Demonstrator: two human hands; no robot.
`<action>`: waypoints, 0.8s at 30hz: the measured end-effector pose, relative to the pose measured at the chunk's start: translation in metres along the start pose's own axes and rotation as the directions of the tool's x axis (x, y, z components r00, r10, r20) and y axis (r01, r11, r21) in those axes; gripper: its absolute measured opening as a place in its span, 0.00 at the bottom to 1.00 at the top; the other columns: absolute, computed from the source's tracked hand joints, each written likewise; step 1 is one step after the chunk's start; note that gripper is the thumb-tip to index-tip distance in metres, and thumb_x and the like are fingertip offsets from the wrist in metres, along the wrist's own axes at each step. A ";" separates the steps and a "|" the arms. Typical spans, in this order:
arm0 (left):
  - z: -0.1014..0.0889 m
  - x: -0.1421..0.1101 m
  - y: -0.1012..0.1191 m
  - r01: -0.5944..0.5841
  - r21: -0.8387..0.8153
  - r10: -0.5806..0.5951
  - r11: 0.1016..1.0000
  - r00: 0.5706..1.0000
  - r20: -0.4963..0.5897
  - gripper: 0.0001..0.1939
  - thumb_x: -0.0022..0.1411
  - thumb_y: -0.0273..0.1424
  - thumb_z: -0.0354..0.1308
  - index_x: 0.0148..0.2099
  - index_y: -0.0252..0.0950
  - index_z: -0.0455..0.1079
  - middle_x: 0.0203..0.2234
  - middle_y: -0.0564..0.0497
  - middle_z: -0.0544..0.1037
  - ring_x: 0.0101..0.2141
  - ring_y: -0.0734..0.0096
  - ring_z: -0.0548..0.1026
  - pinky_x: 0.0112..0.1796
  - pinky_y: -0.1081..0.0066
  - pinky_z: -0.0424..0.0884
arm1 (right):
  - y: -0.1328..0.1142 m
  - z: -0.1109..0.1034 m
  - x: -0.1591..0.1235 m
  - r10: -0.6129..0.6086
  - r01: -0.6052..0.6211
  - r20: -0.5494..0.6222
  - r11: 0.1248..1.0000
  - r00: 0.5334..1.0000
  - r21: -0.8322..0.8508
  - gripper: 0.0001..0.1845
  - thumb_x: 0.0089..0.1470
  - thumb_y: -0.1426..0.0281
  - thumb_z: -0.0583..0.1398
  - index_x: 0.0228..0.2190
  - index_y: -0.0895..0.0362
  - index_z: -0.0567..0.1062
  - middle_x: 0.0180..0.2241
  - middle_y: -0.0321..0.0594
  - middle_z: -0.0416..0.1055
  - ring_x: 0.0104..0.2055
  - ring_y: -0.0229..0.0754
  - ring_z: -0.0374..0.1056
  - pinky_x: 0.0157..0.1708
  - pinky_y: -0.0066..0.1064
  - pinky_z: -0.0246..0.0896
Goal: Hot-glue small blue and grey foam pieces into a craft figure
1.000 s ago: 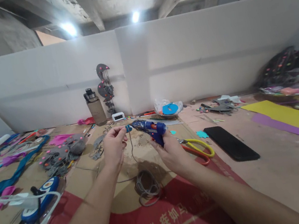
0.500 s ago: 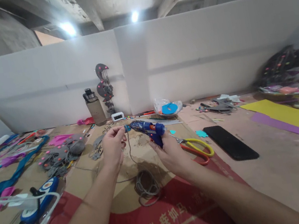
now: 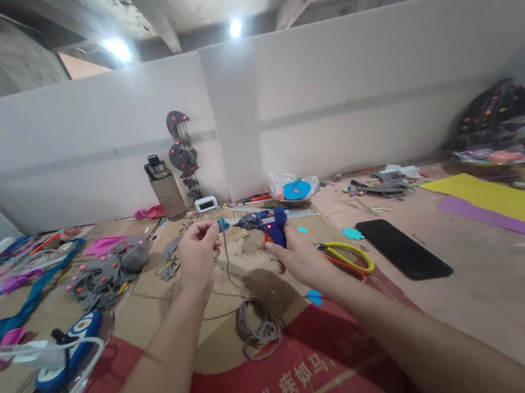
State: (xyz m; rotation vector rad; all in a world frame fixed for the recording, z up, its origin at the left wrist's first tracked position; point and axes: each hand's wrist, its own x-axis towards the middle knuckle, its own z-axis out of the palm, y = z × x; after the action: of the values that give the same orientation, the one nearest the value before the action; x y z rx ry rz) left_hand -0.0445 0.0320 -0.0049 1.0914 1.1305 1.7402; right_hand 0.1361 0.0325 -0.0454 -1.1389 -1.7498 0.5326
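Observation:
My left hand (image 3: 200,255) pinches a small blue piece (image 3: 223,224), and a grey cord (image 3: 228,265) hangs down from it. The cord leads toward a loose coil (image 3: 257,325) on the cardboard below. My right hand (image 3: 297,251) is closed round the grip of a blue hot glue gun (image 3: 269,221). Its nozzle points left at the blue piece, a short gap away. Under my right forearm lie scissors (image 3: 352,256) with yellow and orange handles, partly hidden. A blue paper cutout (image 3: 314,297) shows beside my right wrist.
A black phone (image 3: 404,249) lies right of the scissors. A bottle (image 3: 167,189) and a small white clock (image 3: 206,204) stand near the back panel. At the left are a power strip (image 3: 71,352) and grey felt pieces (image 3: 108,274); yellow sheets (image 3: 512,200) lie at the right.
The glue gun has drawn back from the blue piece and turned more level. My right hand has shifted slightly, uncovering a blue cutout near the wrist. My left hand has hardly moved.

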 end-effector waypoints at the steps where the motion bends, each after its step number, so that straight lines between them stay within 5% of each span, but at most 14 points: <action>1: 0.001 -0.001 -0.001 -0.042 0.056 0.042 0.998 0.999 0.001 0.11 0.46 0.35 0.64 0.30 0.34 0.69 0.16 0.56 0.66 0.17 0.81 0.60 0.16 0.79 0.51 | 0.006 0.001 0.002 0.077 -0.076 0.089 0.997 0.993 -0.018 0.06 0.53 0.68 0.54 0.34 0.56 0.67 0.21 0.36 0.69 0.20 0.39 0.63 0.22 0.31 0.60; 3: 0.003 -0.005 -0.001 -0.140 0.192 0.138 0.971 0.990 0.023 0.09 0.48 0.34 0.62 0.30 0.34 0.71 0.17 0.55 0.68 0.18 0.79 0.62 0.18 0.77 0.55 | 0.014 0.000 0.006 0.191 -0.158 0.248 0.977 0.950 -0.145 0.03 0.51 0.70 0.56 0.29 0.56 0.67 0.20 0.36 0.68 0.20 0.39 0.63 0.22 0.30 0.58; 5: 0.005 -0.010 0.000 -0.245 0.321 0.240 0.915 0.969 0.058 0.06 0.49 0.33 0.61 0.30 0.35 0.73 0.19 0.54 0.70 0.20 0.78 0.64 0.22 0.76 0.58 | 0.017 -0.002 0.008 0.166 -0.077 0.264 0.945 0.950 -0.317 0.02 0.49 0.71 0.58 0.27 0.57 0.68 0.23 0.41 0.70 0.25 0.42 0.65 0.28 0.33 0.60; 9: 0.009 -0.018 0.004 -0.486 0.487 0.450 0.726 0.871 0.199 0.03 0.52 0.29 0.58 0.29 0.36 0.73 0.28 0.50 0.75 0.26 0.74 0.68 0.28 0.74 0.62 | 0.001 -0.009 0.008 0.004 -0.008 -0.010 0.911 1.000 -0.413 0.03 0.49 0.72 0.58 0.27 0.58 0.66 0.33 0.50 0.68 0.39 0.49 0.64 0.41 0.43 0.58; 11: 0.009 -0.019 0.003 -0.596 0.522 0.529 0.611 0.797 0.291 0.03 0.53 0.28 0.57 0.29 0.36 0.72 0.31 0.49 0.75 0.30 0.72 0.70 0.30 0.73 0.63 | -0.014 -0.008 0.007 -0.006 -0.008 -0.074 0.983 0.997 -0.184 0.05 0.52 0.68 0.55 0.28 0.57 0.65 0.34 0.46 0.67 0.38 0.46 0.63 0.42 0.42 0.59; 13: 0.009 -0.019 0.002 -0.681 0.538 0.584 0.496 0.721 0.373 0.02 0.54 0.26 0.57 0.29 0.36 0.71 0.32 0.49 0.75 0.34 0.70 0.71 0.32 0.72 0.64 | -0.027 -0.003 0.005 0.038 -0.038 0.007 0.979 0.999 0.199 0.07 0.54 0.64 0.54 0.31 0.55 0.62 0.32 0.40 0.66 0.35 0.41 0.63 0.39 0.38 0.62; 16: 0.008 -0.020 -0.001 -0.750 0.543 0.608 0.377 0.643 0.465 0.03 0.55 0.26 0.56 0.32 0.36 0.71 0.32 0.49 0.75 0.34 0.70 0.71 0.33 0.71 0.65 | -0.038 0.008 0.004 0.141 -0.213 0.164 0.751 0.976 0.625 0.14 0.49 0.62 0.59 0.34 0.54 0.59 0.30 0.34 0.65 0.32 0.37 0.65 0.35 0.34 0.65; 19: 0.008 -0.021 -0.001 -0.747 0.558 0.589 0.362 0.647 0.485 0.03 0.56 0.26 0.55 0.33 0.36 0.71 0.29 0.50 0.75 0.28 0.74 0.69 0.31 0.73 0.65 | -0.038 0.013 0.005 0.205 -0.287 0.201 0.651 0.958 0.703 0.15 0.46 0.63 0.60 0.33 0.53 0.60 0.26 0.29 0.62 0.24 0.33 0.61 0.25 0.28 0.63; 24: 0.011 -0.023 -0.003 -0.638 0.587 0.504 0.498 0.764 0.403 0.04 0.55 0.27 0.56 0.33 0.36 0.72 0.27 0.52 0.76 0.26 0.75 0.71 0.31 0.74 0.67 | -0.030 0.007 0.008 0.147 -0.146 0.037 0.859 0.988 0.491 0.08 0.49 0.64 0.57 0.28 0.56 0.66 0.24 0.31 0.62 0.24 0.33 0.58 0.22 0.25 0.55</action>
State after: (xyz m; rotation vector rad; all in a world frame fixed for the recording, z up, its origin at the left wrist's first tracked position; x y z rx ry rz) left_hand -0.0265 0.0153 -0.0105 2.2934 1.4665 1.6243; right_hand 0.1148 0.0263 -0.0219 -0.9026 -1.4109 1.0081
